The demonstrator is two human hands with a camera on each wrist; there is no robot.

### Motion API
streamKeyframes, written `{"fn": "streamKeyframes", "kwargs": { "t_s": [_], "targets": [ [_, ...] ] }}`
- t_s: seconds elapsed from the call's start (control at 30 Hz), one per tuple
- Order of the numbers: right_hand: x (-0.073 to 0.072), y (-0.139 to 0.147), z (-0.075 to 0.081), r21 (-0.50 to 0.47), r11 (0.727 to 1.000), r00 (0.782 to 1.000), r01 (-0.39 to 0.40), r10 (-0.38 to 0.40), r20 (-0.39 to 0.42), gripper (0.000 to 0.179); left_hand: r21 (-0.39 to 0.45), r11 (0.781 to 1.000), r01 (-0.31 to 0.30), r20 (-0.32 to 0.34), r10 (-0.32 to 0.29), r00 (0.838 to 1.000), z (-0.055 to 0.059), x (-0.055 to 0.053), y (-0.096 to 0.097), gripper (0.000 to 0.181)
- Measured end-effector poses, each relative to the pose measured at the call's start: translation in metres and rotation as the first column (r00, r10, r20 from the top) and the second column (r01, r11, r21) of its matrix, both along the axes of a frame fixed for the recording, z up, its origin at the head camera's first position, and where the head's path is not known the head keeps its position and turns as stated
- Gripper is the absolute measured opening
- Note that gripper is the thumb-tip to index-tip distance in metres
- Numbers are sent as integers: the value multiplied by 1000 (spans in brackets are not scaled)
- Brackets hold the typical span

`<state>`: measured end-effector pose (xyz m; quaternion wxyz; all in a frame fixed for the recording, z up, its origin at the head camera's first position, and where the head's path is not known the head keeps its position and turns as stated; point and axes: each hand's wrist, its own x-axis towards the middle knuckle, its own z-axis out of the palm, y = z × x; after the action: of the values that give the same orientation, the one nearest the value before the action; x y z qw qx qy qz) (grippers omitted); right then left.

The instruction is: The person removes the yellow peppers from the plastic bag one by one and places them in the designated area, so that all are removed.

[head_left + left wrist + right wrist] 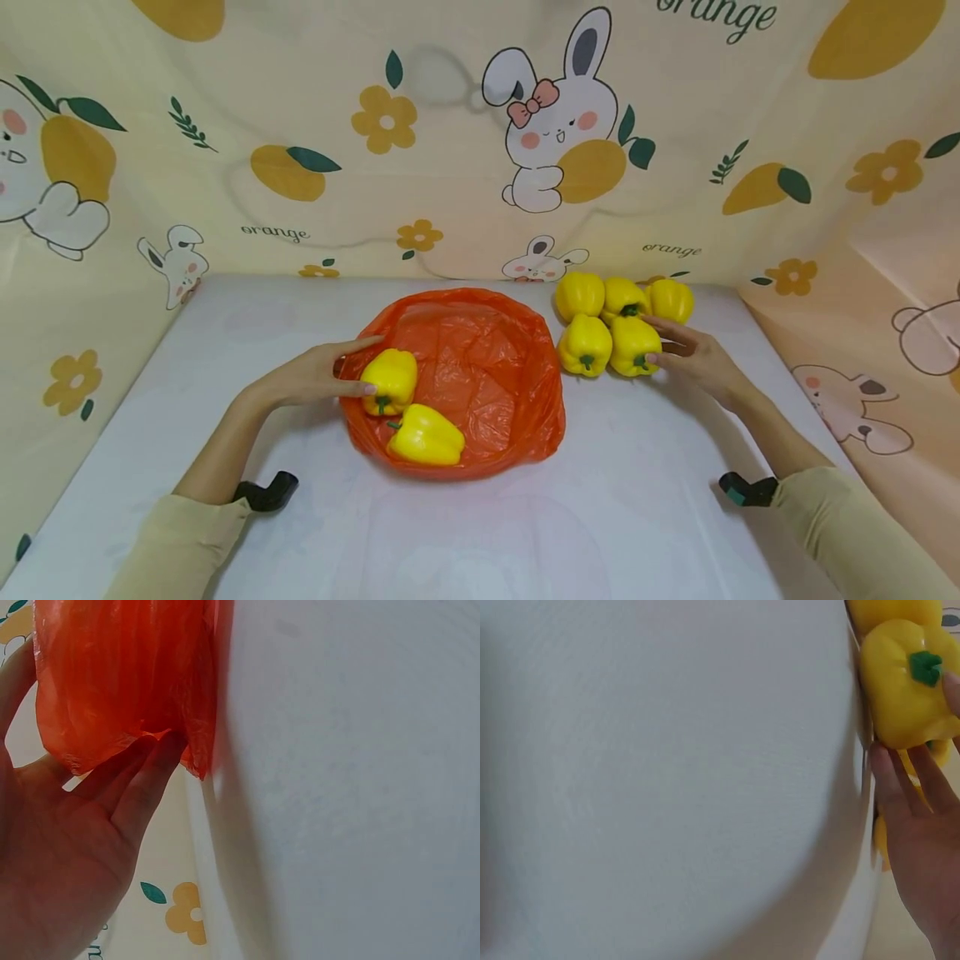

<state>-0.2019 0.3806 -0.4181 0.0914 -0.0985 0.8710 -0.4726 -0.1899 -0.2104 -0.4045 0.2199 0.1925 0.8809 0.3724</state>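
A red plastic bag [480,367] lies with its mouth spread wide, holding two yellow bell peppers at its left and front. My left hand [330,371] grips the bag's left wall, the thumb over the rim against one pepper [393,375]. In the left wrist view its fingers [139,791] press the outside of the bag. The other bagged pepper [429,437] lies on its side. Right of the bag, my right hand [693,358] holds the front right pepper [634,340] of a cluster, thumb by the green stem, fingers along its side.
Several more yellow bell peppers stand close around the held one, including one at the back left [580,296] and one at the front left [585,343]. A white-covered table [480,542] lies beneath, bordered by a patterned cloth backdrop [450,192].
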Motion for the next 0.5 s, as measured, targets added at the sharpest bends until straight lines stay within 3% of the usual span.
{"fn": "streamKeyframes", "kwargs": {
  "t_s": [0.17, 0.5],
  "targets": [
    [-1, -2, -4, -34, 999, 1000, 24, -24, -4, 62, -1, 1000, 2, -3, -2, 1000, 0, -1, 0, 86],
    [2, -4, 4, 18, 999, 998, 50, -49, -27, 63, -5, 1000, 4, -11, -4, 1000, 0, 0, 2, 86]
  ]
}}
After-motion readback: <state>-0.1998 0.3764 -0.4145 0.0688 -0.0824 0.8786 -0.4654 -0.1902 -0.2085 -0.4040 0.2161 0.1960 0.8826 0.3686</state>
